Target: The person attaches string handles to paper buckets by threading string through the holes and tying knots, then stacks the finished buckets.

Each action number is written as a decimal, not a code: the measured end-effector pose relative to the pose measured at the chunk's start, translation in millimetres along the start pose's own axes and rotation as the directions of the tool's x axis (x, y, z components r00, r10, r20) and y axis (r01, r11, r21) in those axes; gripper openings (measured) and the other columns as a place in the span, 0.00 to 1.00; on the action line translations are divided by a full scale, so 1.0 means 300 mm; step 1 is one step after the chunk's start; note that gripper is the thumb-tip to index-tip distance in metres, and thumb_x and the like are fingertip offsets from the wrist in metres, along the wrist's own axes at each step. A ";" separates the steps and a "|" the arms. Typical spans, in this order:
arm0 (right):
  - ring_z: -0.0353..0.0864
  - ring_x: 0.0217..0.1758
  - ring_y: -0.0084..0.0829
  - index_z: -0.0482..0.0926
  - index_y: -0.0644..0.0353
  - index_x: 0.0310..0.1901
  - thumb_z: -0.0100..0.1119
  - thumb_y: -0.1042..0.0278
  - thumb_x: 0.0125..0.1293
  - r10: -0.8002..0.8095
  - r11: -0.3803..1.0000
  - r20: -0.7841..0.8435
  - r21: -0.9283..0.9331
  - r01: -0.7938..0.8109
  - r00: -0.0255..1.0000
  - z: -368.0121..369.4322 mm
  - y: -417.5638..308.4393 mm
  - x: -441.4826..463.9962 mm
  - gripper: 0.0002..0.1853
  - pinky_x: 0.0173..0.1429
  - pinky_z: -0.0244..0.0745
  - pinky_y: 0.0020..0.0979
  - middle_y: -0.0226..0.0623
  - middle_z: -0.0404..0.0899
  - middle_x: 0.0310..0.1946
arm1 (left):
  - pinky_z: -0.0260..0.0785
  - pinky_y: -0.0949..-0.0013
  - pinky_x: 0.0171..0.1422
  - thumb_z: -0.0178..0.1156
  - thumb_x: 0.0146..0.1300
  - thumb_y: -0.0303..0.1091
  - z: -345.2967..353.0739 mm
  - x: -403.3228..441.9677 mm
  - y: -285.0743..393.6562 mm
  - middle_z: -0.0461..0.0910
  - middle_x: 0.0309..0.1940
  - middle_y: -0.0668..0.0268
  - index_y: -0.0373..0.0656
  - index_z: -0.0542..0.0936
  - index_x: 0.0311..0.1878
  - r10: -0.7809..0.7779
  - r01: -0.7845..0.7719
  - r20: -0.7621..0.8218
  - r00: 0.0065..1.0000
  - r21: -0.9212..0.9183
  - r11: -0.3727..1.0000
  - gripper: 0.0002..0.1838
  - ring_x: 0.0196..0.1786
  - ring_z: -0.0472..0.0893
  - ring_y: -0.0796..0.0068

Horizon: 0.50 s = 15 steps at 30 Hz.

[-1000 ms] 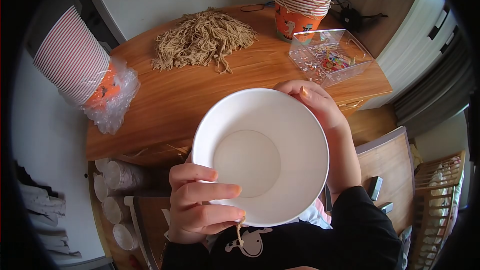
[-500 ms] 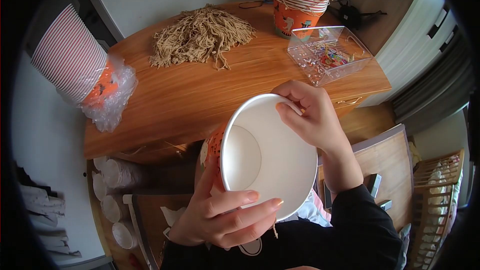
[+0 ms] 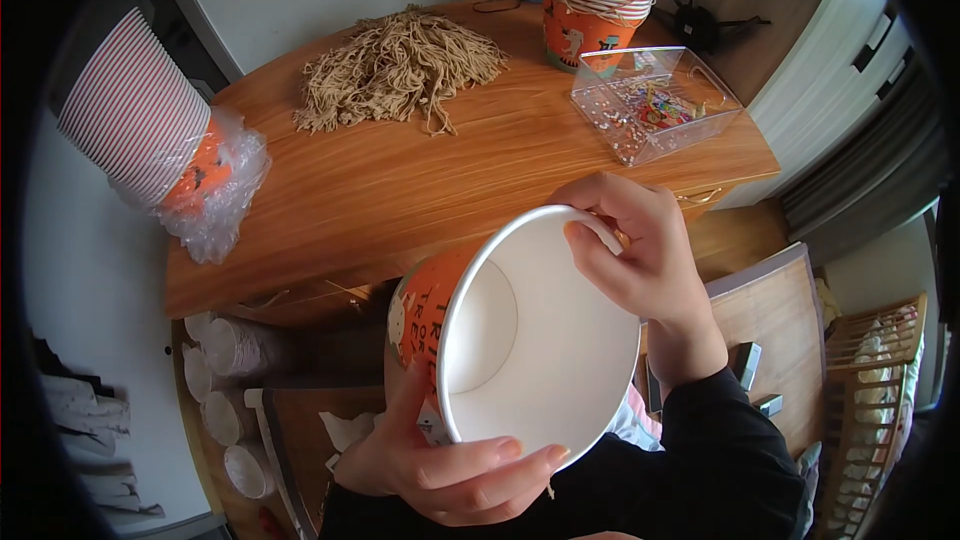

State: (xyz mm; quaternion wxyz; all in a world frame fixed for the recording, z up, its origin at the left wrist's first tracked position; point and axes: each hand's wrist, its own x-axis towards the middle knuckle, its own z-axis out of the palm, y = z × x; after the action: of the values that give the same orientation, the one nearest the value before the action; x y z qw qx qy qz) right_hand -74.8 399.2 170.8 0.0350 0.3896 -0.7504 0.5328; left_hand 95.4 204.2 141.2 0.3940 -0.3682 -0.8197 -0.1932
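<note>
An orange printed paper bucket (image 3: 540, 340) with a white inside is tilted in front of me, its mouth facing up toward the camera. My left hand (image 3: 460, 470) grips its lower left side, with fingertips over the near rim. At the far right rim, my right hand (image 3: 640, 250) pinches the edge, thumb inside and fingers outside; whatever lies behind the rim there is hidden. A short end of twine (image 3: 550, 491) shows below the near rim. On the table sits a heap of tan twine (image 3: 405, 70).
A stack of orange buckets (image 3: 598, 10) stands at the back of the wooden table (image 3: 400, 180), behind a clear plastic box (image 3: 655, 105) of small bits. A plastic-wrapped bucket stack (image 3: 140, 110) leans at left. White containers (image 3: 225, 415) stand below; a wooden crib (image 3: 880, 420) is at right.
The bucket has turned a little, showing more of its printed side. My right hand has shifted slightly right and down with the rim, still pinching it.
</note>
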 end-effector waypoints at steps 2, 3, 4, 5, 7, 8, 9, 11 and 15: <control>0.82 0.31 0.29 0.80 0.66 0.42 0.55 0.81 0.60 0.005 0.999 0.011 -0.045 -0.005 1.000 -0.002 -0.012 0.000 0.09 0.38 0.77 0.28 0.40 0.83 0.30 | 0.77 0.37 0.63 0.67 0.55 0.40 -0.002 0.005 0.009 0.77 0.48 0.94 0.61 0.83 0.39 -0.005 0.005 0.024 1.000 0.016 1.000 0.08 0.66 0.65 0.84; 0.82 0.31 0.29 0.80 0.66 0.42 0.55 0.81 0.60 0.007 0.999 0.011 -0.045 -0.006 1.000 -0.001 -0.010 0.000 0.09 0.38 0.77 0.28 0.40 0.83 0.30 | 0.77 0.37 0.63 0.67 0.55 0.40 -0.001 0.004 0.016 0.77 0.48 0.94 0.61 0.83 0.39 -0.006 0.006 0.024 1.000 0.015 1.000 0.08 0.66 0.65 0.84; 0.82 0.31 0.28 0.80 0.67 0.42 0.56 0.81 0.59 -0.003 0.999 0.019 -0.041 0.003 1.000 -0.001 -0.009 0.000 0.09 0.37 0.76 0.28 0.39 0.83 0.30 | 0.77 0.36 0.64 0.66 0.55 0.40 -0.002 0.001 0.024 0.77 0.48 0.94 0.63 0.83 0.39 -0.017 0.017 0.029 0.999 0.025 1.000 0.08 0.66 0.65 0.85; 0.82 0.31 0.26 0.80 0.67 0.42 0.56 0.81 0.59 -0.012 0.999 0.027 -0.037 0.013 1.000 -0.001 -0.007 -0.001 0.09 0.37 0.76 0.27 0.39 0.83 0.30 | 0.76 0.35 0.65 0.66 0.55 0.41 -0.001 -0.002 0.029 0.77 0.49 0.95 0.64 0.82 0.39 -0.029 0.028 0.032 0.999 0.035 0.999 0.08 0.66 0.65 0.86; 0.82 0.31 0.24 0.81 0.67 0.42 0.56 0.81 0.60 0.023 1.000 0.054 0.013 -0.024 0.998 0.000 0.013 -0.006 0.09 0.36 0.76 0.26 0.38 0.83 0.31 | 0.77 0.40 0.64 0.66 0.55 0.41 0.014 -0.023 0.023 0.77 0.48 0.96 0.65 0.82 0.39 -0.004 0.006 -0.031 1.000 0.044 0.999 0.07 0.64 0.66 0.86; 0.83 0.32 0.23 0.81 0.67 0.43 0.56 0.80 0.61 0.056 0.996 0.081 0.063 -0.061 0.995 -0.001 0.020 -0.009 0.09 0.36 0.76 0.25 0.37 0.84 0.32 | 0.78 0.44 0.63 0.65 0.56 0.42 0.023 -0.036 0.019 0.77 0.47 0.96 0.66 0.82 0.38 0.023 -0.018 -0.093 0.995 0.056 0.998 0.07 0.63 0.66 0.85; 0.83 0.32 0.23 0.81 0.67 0.43 0.56 0.80 0.61 0.057 0.996 0.083 0.063 -0.063 0.995 -0.004 0.017 -0.008 0.09 0.36 0.76 0.25 0.37 0.84 0.32 | 0.78 0.44 0.63 0.65 0.56 0.42 0.029 -0.044 0.000 0.77 0.47 0.96 0.66 0.82 0.38 0.021 -0.016 -0.093 0.995 0.055 0.998 0.07 0.63 0.66 0.85; 0.85 0.40 0.32 0.83 0.70 0.43 0.60 0.78 0.62 0.293 0.824 0.215 0.438 -0.360 0.932 -0.012 0.005 -0.004 0.09 0.45 0.78 0.25 0.43 0.85 0.39 | 0.78 0.59 0.59 0.66 0.55 0.44 0.026 -0.054 -0.052 0.76 0.43 0.95 0.67 0.82 0.38 0.073 -0.106 -0.232 0.970 -0.132 0.986 0.07 0.57 0.67 0.84; 0.85 0.46 0.37 0.84 0.71 0.44 0.65 0.71 0.65 0.205 0.501 0.335 0.771 -0.393 0.919 -0.022 0.106 -0.009 0.11 0.53 0.79 0.34 0.49 0.85 0.43 | 0.63 0.78 0.52 0.66 0.59 0.49 -0.021 -0.090 -0.054 0.72 0.38 0.94 0.73 0.82 0.38 -0.101 0.054 -0.275 0.956 -0.172 0.984 0.04 0.50 0.65 0.82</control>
State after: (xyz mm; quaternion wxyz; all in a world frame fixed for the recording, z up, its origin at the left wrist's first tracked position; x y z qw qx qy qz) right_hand -95.0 410.2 147.9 -0.3202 0.2745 -0.4674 0.7769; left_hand 97.7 177.5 123.3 0.4678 -0.3354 -0.7502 -0.3255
